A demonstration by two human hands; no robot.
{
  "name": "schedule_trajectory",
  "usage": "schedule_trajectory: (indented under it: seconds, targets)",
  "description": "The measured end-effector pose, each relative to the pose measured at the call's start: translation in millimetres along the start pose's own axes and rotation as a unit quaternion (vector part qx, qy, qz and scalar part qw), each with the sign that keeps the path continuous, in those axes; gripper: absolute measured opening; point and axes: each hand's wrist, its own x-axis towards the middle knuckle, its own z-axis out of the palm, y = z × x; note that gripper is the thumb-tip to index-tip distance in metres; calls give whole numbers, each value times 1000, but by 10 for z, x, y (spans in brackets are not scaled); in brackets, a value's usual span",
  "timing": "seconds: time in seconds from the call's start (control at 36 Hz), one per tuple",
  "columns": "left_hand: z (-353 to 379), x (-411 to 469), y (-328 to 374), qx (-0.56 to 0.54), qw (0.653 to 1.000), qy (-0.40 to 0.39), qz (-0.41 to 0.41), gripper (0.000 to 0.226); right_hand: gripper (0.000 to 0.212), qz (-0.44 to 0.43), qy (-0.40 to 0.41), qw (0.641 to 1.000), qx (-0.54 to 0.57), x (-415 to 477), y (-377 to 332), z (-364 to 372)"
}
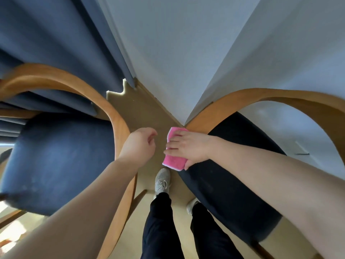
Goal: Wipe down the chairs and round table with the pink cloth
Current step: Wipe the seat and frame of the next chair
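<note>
Two wooden chairs with dark blue seats stand either side of me. My right hand lies over the folded pink cloth and presses it onto the wooden armrest of the right chair, with fingers spread and thumb curled under the cloth's near edge. My left hand hovers by the curved wooden arm of the left chair, its fingers loosely curled and holding nothing. The round table is not in view.
A white wall corner meets the floor just beyond the hands. Blue curtains hang behind the left chair. My legs and grey shoes stand on the beige floor in the narrow gap between the chairs.
</note>
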Motion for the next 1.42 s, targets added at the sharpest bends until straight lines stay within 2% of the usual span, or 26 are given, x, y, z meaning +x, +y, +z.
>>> schedule_trajectory:
  seconds: [0.17, 0.53, 0.67, 0.81, 1.11, 1.31, 1.42]
  targets:
    - [53, -5, 72, 8, 1000, 11, 3, 29, 85, 5, 64, 998, -19, -121, 210, 135]
    - [191, 140, 377, 6, 1000, 0, 27, 28, 92, 28, 126, 990, -59, -313, 603, 308]
    - [298, 241, 566, 7, 999, 11, 45, 20, 92, 45, 133, 989, -49, -428, 798, 361]
    - [443, 379, 691, 10, 996, 36, 87, 23, 97, 93, 125, 987, -45, -644, 1079, 446]
    - [828, 682, 987, 39, 979, 38, 196, 23, 97, 162, 133, 977, -33, -1040, 1477, 617]
    - [1193, 960, 1291, 85, 960, 68, 256, 29, 95, 246, 125, 960, -35, -1487, 1757, 810]
    - [1374, 1120, 1489, 114, 955, 80, 261, 24, 91, 289, 140, 947, -2, -1738, 1903, 943]
